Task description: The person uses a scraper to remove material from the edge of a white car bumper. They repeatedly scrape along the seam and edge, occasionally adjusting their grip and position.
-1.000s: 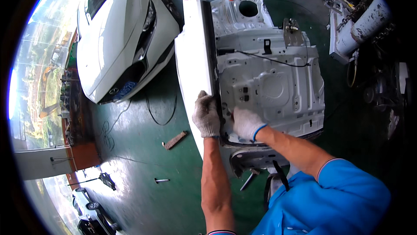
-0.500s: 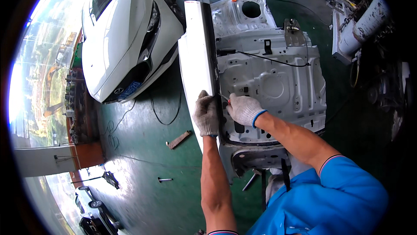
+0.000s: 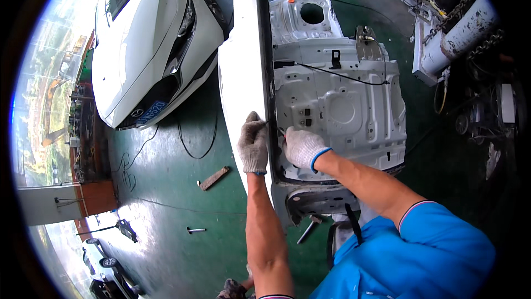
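A large white car body section (image 3: 343, 86) stands before me, its pressed inner metal facing up. Along its left runs a smooth white outer panel (image 3: 240, 72), bordered by a dark strip (image 3: 267, 72). My left hand (image 3: 253, 145), in a knitted glove, rests on this panel, its fingers curled together at the strip; what they pinch is hidden. Just across the strip, my gloved right hand (image 3: 304, 147) is closed on a thin metal tool (image 3: 281, 131) pointing toward the left hand. Its kind cannot be made out. A black cable (image 3: 343, 73) lies over the inner metal.
A white car (image 3: 146, 50) is parked at the upper left. On the green floor lie a hammer (image 3: 308, 229), a short wooden piece (image 3: 214, 178), another small tool (image 3: 196, 230) and black cables (image 3: 191, 154). A white post (image 3: 456, 39) with chains stands right. Another person's camouflage sleeve (image 3: 232, 289) shows below.
The whole view has shifted, so the scene sits further left. Less of the thin tool's shaft shows beside my right hand. More of another person has come in at the lower edge.
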Demonstrator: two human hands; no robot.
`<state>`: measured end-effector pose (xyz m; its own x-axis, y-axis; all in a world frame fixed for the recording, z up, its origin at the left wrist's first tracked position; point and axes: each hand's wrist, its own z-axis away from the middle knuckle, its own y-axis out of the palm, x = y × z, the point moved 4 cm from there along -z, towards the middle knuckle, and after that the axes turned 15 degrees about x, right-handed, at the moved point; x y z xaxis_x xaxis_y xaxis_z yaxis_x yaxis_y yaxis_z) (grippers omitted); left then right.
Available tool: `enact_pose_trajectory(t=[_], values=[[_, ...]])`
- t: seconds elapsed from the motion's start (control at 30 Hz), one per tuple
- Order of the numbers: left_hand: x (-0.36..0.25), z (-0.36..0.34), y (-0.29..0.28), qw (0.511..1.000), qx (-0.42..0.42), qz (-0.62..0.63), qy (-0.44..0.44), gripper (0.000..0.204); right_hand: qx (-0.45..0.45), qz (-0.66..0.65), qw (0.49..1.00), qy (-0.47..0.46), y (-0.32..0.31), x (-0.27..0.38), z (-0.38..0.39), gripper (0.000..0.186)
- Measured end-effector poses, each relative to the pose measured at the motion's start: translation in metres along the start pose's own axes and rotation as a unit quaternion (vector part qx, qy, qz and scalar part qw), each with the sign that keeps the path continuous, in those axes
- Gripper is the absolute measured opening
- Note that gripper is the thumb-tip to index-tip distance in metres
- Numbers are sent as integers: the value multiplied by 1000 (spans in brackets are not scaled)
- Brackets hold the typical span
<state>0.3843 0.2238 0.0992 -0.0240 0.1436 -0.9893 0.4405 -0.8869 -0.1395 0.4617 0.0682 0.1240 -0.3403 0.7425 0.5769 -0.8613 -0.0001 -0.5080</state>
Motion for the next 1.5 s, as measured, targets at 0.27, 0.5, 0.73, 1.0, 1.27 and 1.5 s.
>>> enact_pose_trajectory(t=[0.27, 0.5, 0.73, 1.0, 1.27, 1.5], values=[[5, -1, -2, 999, 1, 31, -7, 17, 13, -21, 998, -56, -1, -15, 13, 37], [1, 7, 17, 997, -62, -52, 2, 17, -35, 2, 998, -51, -37, -10, 10, 41], [8, 15, 23, 992, -102, 69, 2, 16, -5, 65, 998, -9, -40, 17, 4, 42], [15, 15, 12, 988, -61, 141, -7, 16, -24, 34, 998, 38, -14, 17, 8, 43], [15, 18, -2, 976, -18, 216, -15, 18, -18, -1, 999, 31, 28, 6, 14, 40], [24, 27, -5, 963, -57, 264, 19, 20, 9, 15, 1000, 13, 16, -2, 29, 43]])
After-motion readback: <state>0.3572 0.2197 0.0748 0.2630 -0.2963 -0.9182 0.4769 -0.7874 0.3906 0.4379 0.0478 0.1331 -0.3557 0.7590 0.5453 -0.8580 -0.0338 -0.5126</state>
